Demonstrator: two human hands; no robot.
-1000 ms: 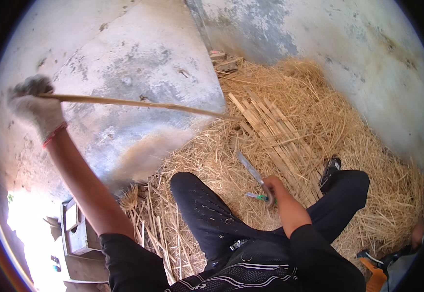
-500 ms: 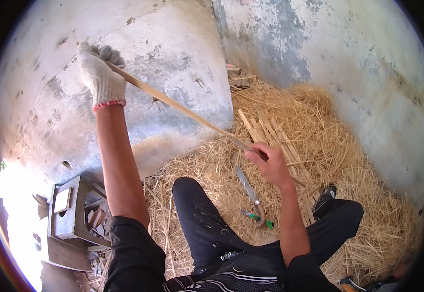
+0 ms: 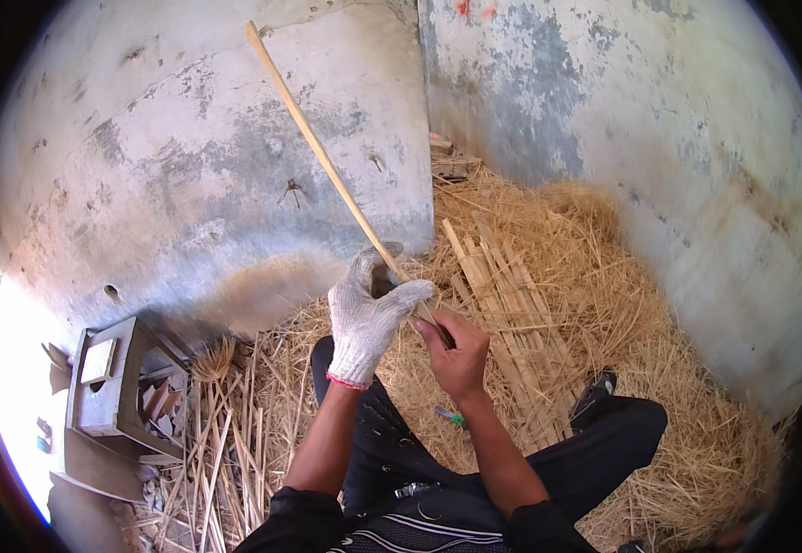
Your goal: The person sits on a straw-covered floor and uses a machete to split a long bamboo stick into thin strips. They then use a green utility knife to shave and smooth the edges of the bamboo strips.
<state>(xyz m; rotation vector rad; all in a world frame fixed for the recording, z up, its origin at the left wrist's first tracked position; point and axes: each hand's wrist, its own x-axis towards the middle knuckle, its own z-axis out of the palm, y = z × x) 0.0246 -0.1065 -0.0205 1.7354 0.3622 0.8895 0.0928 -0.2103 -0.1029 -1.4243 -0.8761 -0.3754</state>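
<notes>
A long, thin, pale bamboo strip slants from the upper left down to my two hands. My left hand, in a white knitted glove with a red cuff edge, curls loosely round its lower part, thumb apart from the curled fingers. Just below and to the right, my bare right hand is closed on the strip's lower end, close to the left thumb. The strip's tip inside my right hand is hidden. Beyond my right hand, several flat split strips lie on the straw-like shavings.
A green object lies partly hidden beside my right forearm. At the left stands a grey wooden box frame with broken pieces inside, next to a heap of thin sticks. Worn plaster walls meet behind. My bent legs flank the shavings.
My left hand has come down and right along the strip, close to my right hand. The strip's far end now points up more steeply. The curved-handled knife on the shavings is now out of sight.
</notes>
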